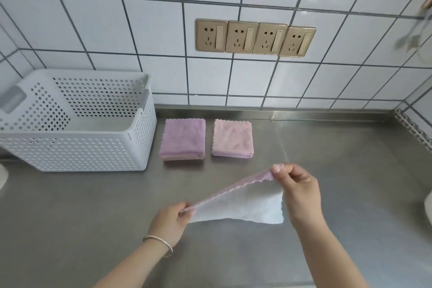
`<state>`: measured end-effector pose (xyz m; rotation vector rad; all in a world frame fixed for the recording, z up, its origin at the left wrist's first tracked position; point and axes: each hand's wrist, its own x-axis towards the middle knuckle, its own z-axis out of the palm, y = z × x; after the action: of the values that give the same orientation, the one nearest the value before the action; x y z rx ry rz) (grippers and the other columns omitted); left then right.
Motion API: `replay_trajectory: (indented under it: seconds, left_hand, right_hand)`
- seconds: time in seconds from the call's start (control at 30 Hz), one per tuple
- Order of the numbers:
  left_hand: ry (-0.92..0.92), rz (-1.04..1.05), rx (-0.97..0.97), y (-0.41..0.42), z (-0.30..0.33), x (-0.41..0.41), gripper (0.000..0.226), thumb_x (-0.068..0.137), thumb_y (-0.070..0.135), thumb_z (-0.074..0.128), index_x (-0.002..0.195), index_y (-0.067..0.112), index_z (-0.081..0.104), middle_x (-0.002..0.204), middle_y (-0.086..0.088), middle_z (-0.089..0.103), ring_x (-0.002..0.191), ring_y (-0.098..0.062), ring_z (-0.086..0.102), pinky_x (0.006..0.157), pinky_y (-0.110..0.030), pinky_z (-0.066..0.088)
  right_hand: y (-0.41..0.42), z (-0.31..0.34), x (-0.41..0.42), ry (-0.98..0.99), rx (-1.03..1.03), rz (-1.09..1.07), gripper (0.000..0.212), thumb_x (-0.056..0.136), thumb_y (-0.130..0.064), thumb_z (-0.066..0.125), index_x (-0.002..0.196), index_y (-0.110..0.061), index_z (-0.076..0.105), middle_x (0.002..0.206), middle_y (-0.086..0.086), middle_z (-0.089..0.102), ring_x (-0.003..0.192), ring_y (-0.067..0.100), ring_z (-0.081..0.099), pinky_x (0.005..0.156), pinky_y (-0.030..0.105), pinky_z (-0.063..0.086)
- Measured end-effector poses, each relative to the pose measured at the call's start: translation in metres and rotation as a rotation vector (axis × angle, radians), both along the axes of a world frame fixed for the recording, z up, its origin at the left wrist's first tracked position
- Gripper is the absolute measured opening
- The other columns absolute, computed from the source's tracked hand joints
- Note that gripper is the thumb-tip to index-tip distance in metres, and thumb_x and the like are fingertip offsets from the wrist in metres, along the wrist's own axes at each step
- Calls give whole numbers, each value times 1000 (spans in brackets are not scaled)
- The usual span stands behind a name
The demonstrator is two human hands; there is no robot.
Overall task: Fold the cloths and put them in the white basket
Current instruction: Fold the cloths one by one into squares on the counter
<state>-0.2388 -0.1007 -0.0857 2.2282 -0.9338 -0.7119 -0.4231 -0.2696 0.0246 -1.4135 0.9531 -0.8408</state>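
Both hands, left hand and right hand, pinch cloth corners; loose pinch risks drop, crooked fold.

We see two bare forearms with no sleeves reaching into view. Our left hand has a thin silver bangle sitting loosely round the wrist. Our right hand wears nothing, and its short fingernails are unpainted.

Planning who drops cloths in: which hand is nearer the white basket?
Left. The left hand is right of and in front of the white basket, pinching the held cloth; the right hand is farther right.
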Motion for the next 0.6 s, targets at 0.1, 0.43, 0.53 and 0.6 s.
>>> replay_trajectory:
  seconds: [0.1,0.43,0.53,0.6]
  left_hand:
    - [-24,83,-81,16,22,24,34,63,65,39,62,35,54,55,8,58,62,-16,59,61,-31,43]
    - [32,-219,-2,28,145,68,49,54,82,55,52,34,51,48,13,41,45,-1,39,45,-11,25]
    - [-18,-231,206,7,118,85,42,82,48,59,119,28,59,117,6,63,95,-8,58,77,-16,37]
    - [-80,-211,307,-7,89,93,36,89,34,55,119,17,57,126,-5,59,86,-11,55,67,-22,38]
  right_hand:
    - [-1,6,-9,8,-16,-46,20,72,-24,72,51,-24,69,58,-16,66,62,-6,57,67,6,41]
    - [3,7,-18,25,16,-179,16,76,-31,72,61,-26,73,63,-19,68,67,-1,58,67,16,44]
    - [-7,-24,-3,126,95,-143,4,80,-21,71,77,-21,73,67,-17,69,50,-14,55,49,1,41]
    - [-14,-52,3,211,170,-113,12,82,-14,69,94,-15,72,81,-4,70,51,-13,58,48,1,42]
